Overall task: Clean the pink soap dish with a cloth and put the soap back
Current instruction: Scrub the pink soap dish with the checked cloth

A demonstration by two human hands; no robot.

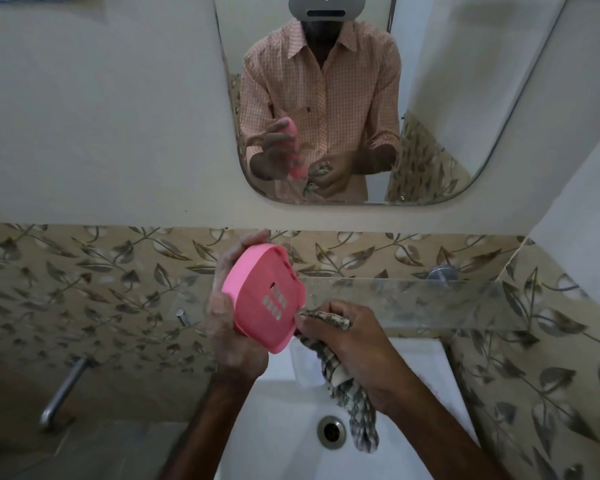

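Over the white sink (pixel 281 445), the person holds the pink soap dish (pixel 264 299) up in the air, clear of any worktop, so drips fall into the basin, not on the floor. The left hand (pixel 229 327) cradles it from behind, fingers curled round its far edge and thumb side wrapped round the near one. The dish is tipped nearly on edge, so its slotted face turns toward the person and toward the other hand, which makes every part easy to see and reach.

The right hand (pixel 357 351) is closed round a checked cloth (pixel 354 403), with a bunched corner pinched between thumb and fingertips and pressed against the dish's lower right rim. I'd say that small wad is meant for working along the edge. The rest of the cloth hangs loose below the fist, dangling above the drain (pixel 331 431).

Just behind the cloth, on the sink's back ledge, sits a pale whitish block (pixel 303 367); it may be the soap set aside, though I cannot tell for sure. The wiping looks under way, and the soap is not yet back in the dish.
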